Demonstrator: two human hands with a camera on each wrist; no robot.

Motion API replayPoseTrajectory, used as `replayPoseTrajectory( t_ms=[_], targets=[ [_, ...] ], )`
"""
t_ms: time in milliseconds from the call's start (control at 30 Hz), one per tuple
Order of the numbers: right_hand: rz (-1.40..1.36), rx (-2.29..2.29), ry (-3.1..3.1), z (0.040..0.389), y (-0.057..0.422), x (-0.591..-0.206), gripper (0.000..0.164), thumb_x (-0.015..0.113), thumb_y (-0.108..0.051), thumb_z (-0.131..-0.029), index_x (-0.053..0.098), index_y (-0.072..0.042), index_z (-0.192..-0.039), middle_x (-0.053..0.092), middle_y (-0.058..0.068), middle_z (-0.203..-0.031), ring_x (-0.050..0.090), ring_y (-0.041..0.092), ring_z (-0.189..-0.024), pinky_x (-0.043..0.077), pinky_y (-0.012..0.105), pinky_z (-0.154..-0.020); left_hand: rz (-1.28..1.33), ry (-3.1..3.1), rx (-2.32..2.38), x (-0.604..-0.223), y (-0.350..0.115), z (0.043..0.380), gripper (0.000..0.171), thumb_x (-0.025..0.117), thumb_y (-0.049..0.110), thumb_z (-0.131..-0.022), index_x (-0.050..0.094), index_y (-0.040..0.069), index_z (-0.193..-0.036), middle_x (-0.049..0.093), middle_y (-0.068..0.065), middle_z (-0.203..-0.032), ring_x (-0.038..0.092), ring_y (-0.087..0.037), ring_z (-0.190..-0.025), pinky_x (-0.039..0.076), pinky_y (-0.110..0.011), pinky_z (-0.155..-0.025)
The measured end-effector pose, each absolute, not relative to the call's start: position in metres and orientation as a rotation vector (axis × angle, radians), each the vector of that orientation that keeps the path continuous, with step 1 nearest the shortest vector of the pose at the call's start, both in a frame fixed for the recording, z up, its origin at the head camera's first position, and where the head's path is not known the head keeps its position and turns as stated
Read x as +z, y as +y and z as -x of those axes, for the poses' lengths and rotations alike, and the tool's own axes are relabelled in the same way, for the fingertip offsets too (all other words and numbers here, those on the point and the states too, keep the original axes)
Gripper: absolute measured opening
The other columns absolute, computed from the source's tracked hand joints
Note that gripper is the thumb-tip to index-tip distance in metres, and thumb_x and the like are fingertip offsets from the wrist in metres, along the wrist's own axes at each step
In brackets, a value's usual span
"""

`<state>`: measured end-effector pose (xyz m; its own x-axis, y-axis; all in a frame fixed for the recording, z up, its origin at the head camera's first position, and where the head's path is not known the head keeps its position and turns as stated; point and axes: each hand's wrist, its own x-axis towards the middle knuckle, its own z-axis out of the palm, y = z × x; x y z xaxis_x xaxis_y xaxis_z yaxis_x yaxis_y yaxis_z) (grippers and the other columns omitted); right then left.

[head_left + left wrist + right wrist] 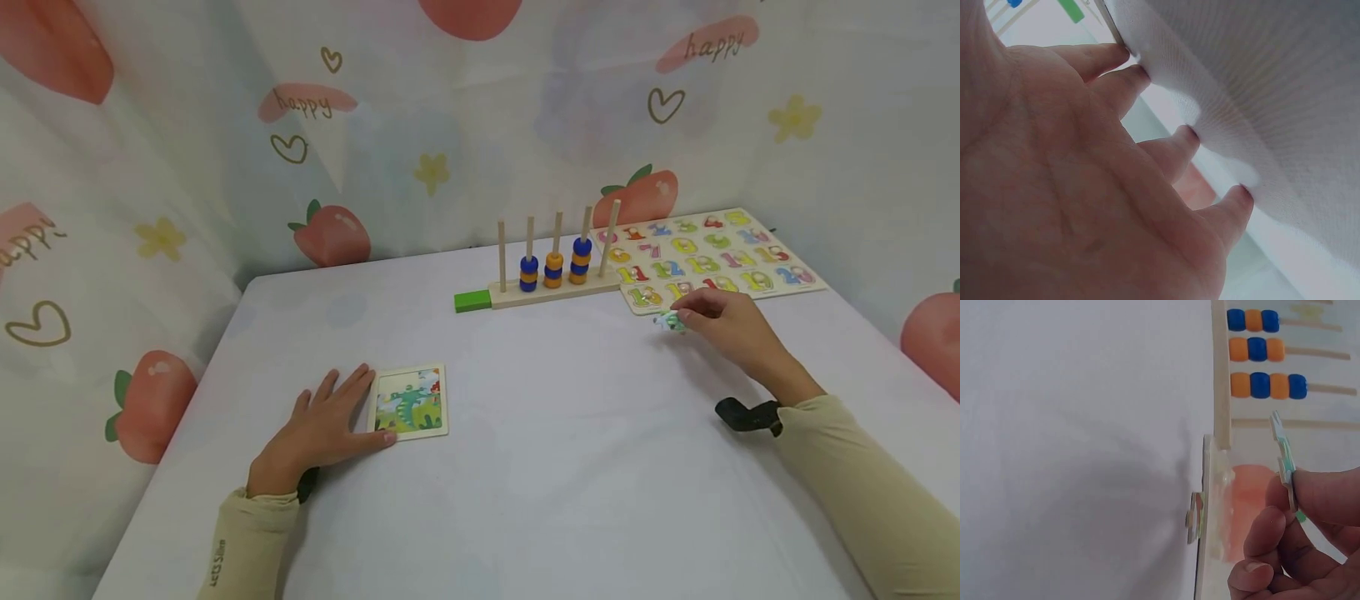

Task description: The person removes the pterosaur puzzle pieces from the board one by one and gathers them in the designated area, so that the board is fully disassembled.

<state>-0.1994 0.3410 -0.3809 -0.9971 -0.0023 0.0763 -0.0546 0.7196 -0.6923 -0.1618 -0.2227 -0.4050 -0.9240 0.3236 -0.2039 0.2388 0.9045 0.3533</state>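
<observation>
Head cam's got left hand (322, 429) spread wide touching the dino puzzle (409, 410), right hand (729, 330) pinching a little piece (666, 322) over right.

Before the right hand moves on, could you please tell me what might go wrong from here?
The right hand pinches the piece at one end, so it might twist or slip. That hand also looks close to the number board and could brush it. The left hand lies against the puzzle, so moving it might shift the puzzle.
</observation>
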Motion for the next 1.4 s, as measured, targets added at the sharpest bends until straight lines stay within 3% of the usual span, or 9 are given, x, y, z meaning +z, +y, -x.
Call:
replayPoseTrajectory(
  t_ms=[533, 767, 933, 1100, 1267, 1400],
  targets=[
    [0.094, 1.083, -2.898, 0.210, 0.386, -0.375, 0.037, 0.053, -0.022, -0.114, 0.063, 0.007, -0.135, 0.062, 0.030, -0.129, 0.054, 0.035, -0.107, 0.045, 0.020, -0.073, -0.406, 2.811, 0.481, -0.400, -0.222, 0.162, 0.112, 0.077, 0.064, -0.089, 0.027, 0.006, -0.170, 0.024, -0.017, -0.175, 0.010, -0.054, -0.159, 0.008, -0.079, -0.118],
    [0.097, 1.043, -2.926, 0.219, 0.402, -0.376, 0.040, 0.061, -0.024, -0.110, 0.064, 0.012, -0.128, 0.072, 0.017, -0.107, 0.056, 0.018, -0.091, 0.046, 0.024, -0.068, -0.405, 2.812, 0.487, -0.401, -0.220, 0.160, 0.111, 0.078, 0.063, -0.090, 0.028, 0.005, -0.170, 0.025, -0.017, -0.175, 0.011, -0.054, -0.158, 0.008, -0.080, -0.118],
    [0.151, 1.085, -2.960, 0.223, 0.408, -0.382, 0.046, 0.063, -0.028, -0.109, 0.061, 0.015, -0.127, 0.071, 0.011, -0.101, 0.054, 0.022, -0.090, 0.046, 0.028, -0.067, -0.401, 2.814, 0.471, -0.402, -0.219, 0.160, 0.111, 0.077, 0.064, -0.089, 0.028, 0.005, -0.169, 0.025, -0.017, -0.175, 0.012, -0.054, -0.158, 0.009, -0.080, -0.118],
    [0.131, 1.087, -2.962, 0.226, 0.410, -0.389, 0.043, 0.064, -0.025, -0.109, 0.062, 0.014, -0.125, 0.069, 0.008, -0.096, 0.055, 0.017, -0.083, 0.046, 0.028, -0.066, -0.403, 2.822, 0.468, -0.402, -0.221, 0.160, 0.111, 0.077, 0.064, -0.090, 0.028, 0.005, -0.169, 0.025, -0.017, -0.175, 0.012, -0.054, -0.158, 0.010, -0.080, -0.118],
    [0.130, 0.997, -2.986, 0.227, 0.408, -0.394, 0.037, 0.065, -0.022, -0.108, 0.064, 0.012, -0.121, 0.069, 0.013, -0.095, 0.054, 0.026, -0.086, 0.045, 0.033, -0.069, -0.397, 2.811, 0.472, -0.401, -0.221, 0.159, 0.112, 0.077, 0.065, -0.089, 0.028, 0.006, -0.170, 0.025, -0.017, -0.175, 0.011, -0.053, -0.159, 0.009, -0.079, -0.118],
    [0.178, 0.962, -2.987, 0.225, 0.405, -0.392, 0.037, 0.062, -0.022, -0.108, 0.063, 0.012, -0.122, 0.067, 0.027, -0.105, 0.055, 0.036, -0.091, 0.044, 0.040, -0.071, -0.397, 2.809, 0.483, -0.401, -0.221, 0.159, 0.112, 0.077, 0.065, -0.089, 0.028, 0.006, -0.170, 0.025, -0.016, -0.175, 0.011, -0.052, -0.159, 0.009, -0.078, -0.119]
  ],
)
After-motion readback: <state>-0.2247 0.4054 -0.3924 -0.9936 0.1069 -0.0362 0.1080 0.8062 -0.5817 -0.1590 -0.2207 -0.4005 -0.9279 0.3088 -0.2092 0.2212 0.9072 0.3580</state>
